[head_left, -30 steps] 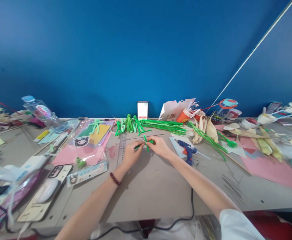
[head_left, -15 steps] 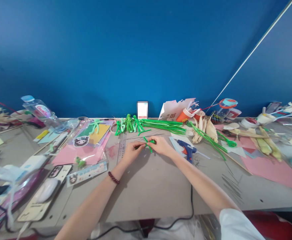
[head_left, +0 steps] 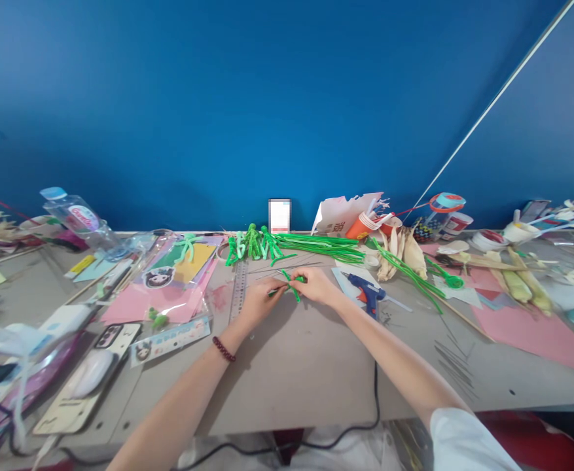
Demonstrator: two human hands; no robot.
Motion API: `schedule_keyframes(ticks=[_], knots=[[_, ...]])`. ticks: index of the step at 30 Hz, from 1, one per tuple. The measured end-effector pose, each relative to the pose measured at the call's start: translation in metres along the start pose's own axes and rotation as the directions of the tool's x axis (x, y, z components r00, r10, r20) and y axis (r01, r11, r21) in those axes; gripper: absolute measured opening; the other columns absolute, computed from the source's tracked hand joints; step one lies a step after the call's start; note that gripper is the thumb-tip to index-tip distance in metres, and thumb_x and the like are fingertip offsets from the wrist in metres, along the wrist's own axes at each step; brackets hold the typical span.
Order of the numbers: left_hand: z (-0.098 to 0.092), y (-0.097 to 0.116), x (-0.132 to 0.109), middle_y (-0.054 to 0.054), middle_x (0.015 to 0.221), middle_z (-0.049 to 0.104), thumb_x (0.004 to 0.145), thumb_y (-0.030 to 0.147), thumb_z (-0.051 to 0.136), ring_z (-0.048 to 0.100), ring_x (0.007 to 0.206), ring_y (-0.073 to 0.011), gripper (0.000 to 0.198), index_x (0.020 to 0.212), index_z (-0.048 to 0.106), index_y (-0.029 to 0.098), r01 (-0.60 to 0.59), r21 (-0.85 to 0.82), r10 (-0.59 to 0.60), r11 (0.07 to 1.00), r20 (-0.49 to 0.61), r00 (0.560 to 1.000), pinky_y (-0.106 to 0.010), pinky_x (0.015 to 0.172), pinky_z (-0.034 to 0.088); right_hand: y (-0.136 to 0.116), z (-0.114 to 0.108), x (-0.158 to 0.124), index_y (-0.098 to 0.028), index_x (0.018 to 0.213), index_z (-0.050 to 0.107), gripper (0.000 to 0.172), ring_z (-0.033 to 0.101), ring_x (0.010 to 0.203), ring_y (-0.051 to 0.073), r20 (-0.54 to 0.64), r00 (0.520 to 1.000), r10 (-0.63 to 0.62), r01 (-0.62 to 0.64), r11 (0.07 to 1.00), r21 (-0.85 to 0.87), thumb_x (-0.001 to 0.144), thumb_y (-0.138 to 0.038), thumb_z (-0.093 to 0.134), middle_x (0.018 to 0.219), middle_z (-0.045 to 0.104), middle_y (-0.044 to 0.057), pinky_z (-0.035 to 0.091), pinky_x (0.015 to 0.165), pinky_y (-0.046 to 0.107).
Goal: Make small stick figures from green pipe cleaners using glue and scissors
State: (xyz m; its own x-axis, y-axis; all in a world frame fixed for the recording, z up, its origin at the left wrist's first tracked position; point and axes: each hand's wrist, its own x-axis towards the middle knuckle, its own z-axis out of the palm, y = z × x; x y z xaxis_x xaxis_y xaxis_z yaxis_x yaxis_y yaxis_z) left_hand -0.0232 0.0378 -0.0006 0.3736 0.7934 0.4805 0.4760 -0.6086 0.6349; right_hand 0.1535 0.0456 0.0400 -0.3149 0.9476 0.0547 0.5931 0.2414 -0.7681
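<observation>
Between my two hands, just above the middle of the table, is a short green pipe cleaner piece [head_left: 294, 294] with crossing strands. My left hand [head_left: 265, 296], with a dark red bead bracelet [head_left: 224, 348] on its wrist, is closed with thumb and fingertips pinching one side of it. From the right, my right hand [head_left: 315, 286] pinches the other side with bent fingers. The fingers hide part of the piece. Several small twisted green pipe cleaner figures [head_left: 252, 242] stand behind my hands, beside a bundle of long green pipe cleaners [head_left: 319, 244].
A blue glue gun [head_left: 371, 292] lies right of my hands, its cable running down the table. To the left are a ruler [head_left: 239, 288], a plastic packet over coloured paper [head_left: 161, 277], a phone with a white mouse [head_left: 93, 373] on it. Orange cups [head_left: 364, 224] and dried husks [head_left: 414, 252] sit back right.
My left fingers have shifted slightly at the green pipe cleaner piece, and its lower end has tilted a little. My right hand keeps nearly the same place.
</observation>
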Motion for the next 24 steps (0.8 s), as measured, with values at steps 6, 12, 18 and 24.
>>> schedule_keyframes(ticks=[6, 12, 18, 24], knots=[[0.003, -0.004, -0.001, -0.007, 0.085, 0.071, 0.086, 0.026, 0.050, 0.064, 0.077, -0.0168, 0.019, 0.087, 0.069, 0.019, -0.066, 0.028, 0.066, 0.997, -0.018, 0.998, -0.027, 0.071, 0.047, -0.002, -0.002, -0.001, -0.017, 0.066, 0.064, 0.013, 0.048, 0.046, 0.009, 0.009, 1.000, 0.014, -0.014, 1.000, 0.009, 0.074, -0.020, 0.055, 0.051, 0.058, -0.002, 0.032, 0.046, 0.019], [0.002, 0.003, 0.000, -0.006, 0.079, 0.071, 0.084, 0.028, 0.053, 0.063, 0.072, -0.0164, 0.020, 0.080, 0.069, 0.018, 0.086, -0.074, -0.088, 0.994, -0.030, 0.996, -0.027, 0.067, 0.047, -0.005, -0.002, -0.002, -0.017, 0.067, 0.063, 0.013, 0.045, 0.045, 0.009, 0.002, 1.000, 0.002, -0.002, 1.000, 0.016, 0.076, -0.022, 0.054, 0.050, 0.057, -0.003, 0.031, 0.046, 0.020], [0.007, 0.001, 0.001, -0.005, 0.068, 0.068, 0.074, 0.039, 0.062, 0.059, 0.061, -0.0138, 0.026, 0.073, 0.068, 0.013, 0.345, -0.443, -0.364, 0.827, 0.045, 0.930, -0.023, 0.056, 0.044, -0.011, -0.001, -0.005, -0.017, 0.069, 0.062, 0.011, 0.044, 0.049, 0.009, -0.007, 0.996, -0.088, 0.088, 0.996, -0.019, 0.076, -0.022, 0.054, 0.056, 0.057, -0.002, 0.030, 0.049, 0.020], [0.000, 0.002, 0.004, -0.005, 0.073, 0.070, 0.071, 0.047, 0.065, 0.061, 0.064, -0.0145, 0.036, 0.081, 0.071, 0.013, 0.462, -0.610, -0.490, 0.643, 0.136, 0.861, -0.023, 0.059, 0.046, -0.015, -0.009, -0.006, -0.018, 0.076, 0.062, 0.011, 0.047, 0.050, 0.010, -0.016, 0.997, -0.073, 0.073, 0.997, 0.000, 0.077, -0.026, 0.053, 0.053, 0.056, -0.003, 0.033, 0.051, 0.020]])
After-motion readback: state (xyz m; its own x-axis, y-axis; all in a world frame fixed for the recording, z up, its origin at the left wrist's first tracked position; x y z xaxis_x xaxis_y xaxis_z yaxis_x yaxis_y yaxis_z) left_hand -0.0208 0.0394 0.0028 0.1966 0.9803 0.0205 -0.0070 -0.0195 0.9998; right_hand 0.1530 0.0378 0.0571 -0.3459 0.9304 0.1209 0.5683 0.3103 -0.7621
